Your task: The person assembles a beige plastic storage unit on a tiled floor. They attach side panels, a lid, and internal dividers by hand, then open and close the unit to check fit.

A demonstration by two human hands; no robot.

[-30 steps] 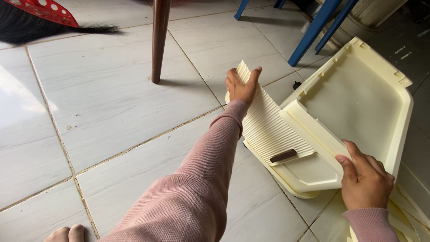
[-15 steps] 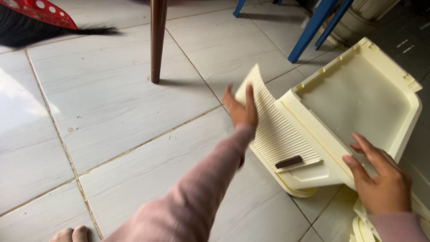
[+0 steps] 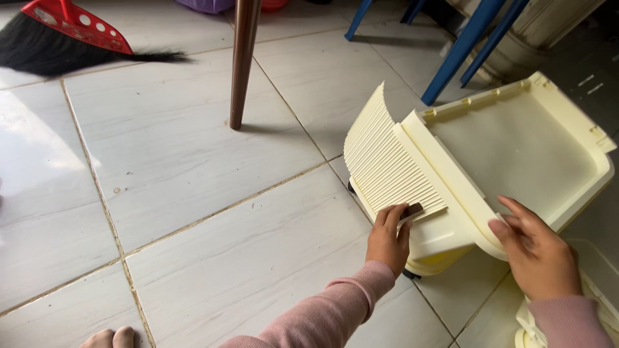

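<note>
Fingers of your left hand [image 3: 389, 237] pinch the small dark tab [image 3: 412, 211] on the cream ribbed cover [image 3: 385, 164]; your right hand [image 3: 534, 252], at three o'clock, rests open on the cream case [image 3: 516, 151].

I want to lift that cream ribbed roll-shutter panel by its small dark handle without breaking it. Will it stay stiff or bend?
The ribbed shutter panel probably flexes: its far end already curves upward off the cream casing. It looks like thin plastic, so likely light but fragile across the slats. The left hand pinches the small dark handle; lifting from that point alone may bow it.
</note>
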